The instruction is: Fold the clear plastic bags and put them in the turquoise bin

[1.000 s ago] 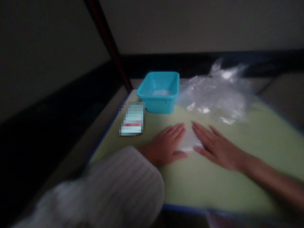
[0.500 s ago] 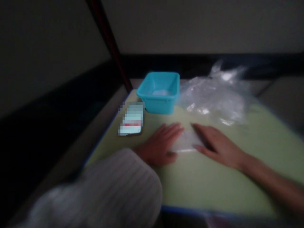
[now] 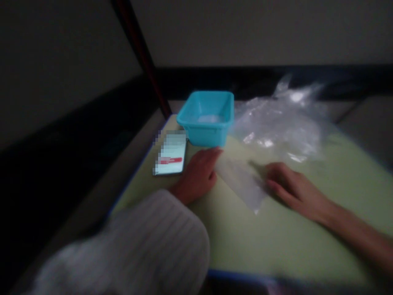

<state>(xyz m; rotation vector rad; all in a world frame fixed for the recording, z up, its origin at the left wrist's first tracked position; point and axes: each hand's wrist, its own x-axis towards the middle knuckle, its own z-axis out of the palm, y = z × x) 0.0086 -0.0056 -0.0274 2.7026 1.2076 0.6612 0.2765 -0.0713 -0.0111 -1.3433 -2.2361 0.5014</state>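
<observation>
A small clear plastic bag lies aslant on the yellow-green tabletop between my hands. My left hand rests by its upper left end, fingers stretched out close together and the thumb below them; whether it touches the bag is hard to see. At the right edge of the bag, my right hand has curled fingers, with the thumb and fingertips seemingly closed on that edge. Blur hides the exact grip. Just left of my left hand lies a phone with a lit screen.
Behind my hands stands a turquoise plastic basin with something whitish inside. A large crumpled heap of clear plastic lies to its right. The table has a blue edge, and a dark red pole rises beyond its far left corner.
The small plastic bag has turned from lying crosswise to aslant. My left hand has moved left and up off it, its fingers closer together. My right hand has shifted right, fingers more curled.
</observation>
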